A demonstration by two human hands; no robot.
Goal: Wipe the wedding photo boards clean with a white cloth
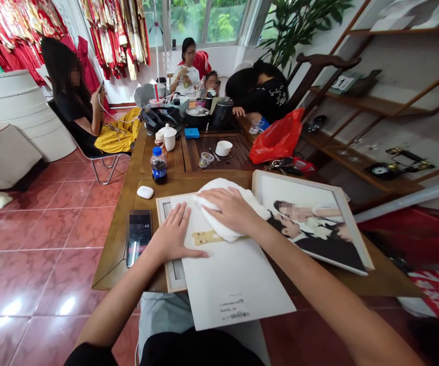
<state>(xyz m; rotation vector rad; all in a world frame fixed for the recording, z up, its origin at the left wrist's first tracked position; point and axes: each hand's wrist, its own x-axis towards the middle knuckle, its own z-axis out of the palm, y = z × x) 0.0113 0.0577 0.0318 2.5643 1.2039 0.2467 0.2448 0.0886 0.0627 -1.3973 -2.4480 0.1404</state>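
Note:
My left hand [171, 235] lies flat, fingers stretched and thumb out, on a white book-like board [223, 282] with a barcode at its near end and a yellowish drawing. My right hand [230, 207] is over a bunched white cloth [255, 203], its fingers pressed round the top of it against the board. Under the board is a pale frame [176, 274], mostly covered. To the right, a framed photo [314, 221] of two people in black and white clothes lies tilted, partly behind my right forearm.
Left of the board lie a phone [138, 238] and a white earbud case [145, 192]. A dark drink bottle [159, 165], a lidded white mug [168, 137], a small white bowl [223, 148] and a red plastic bag [278, 140] stand beyond. Several people sit around the table.

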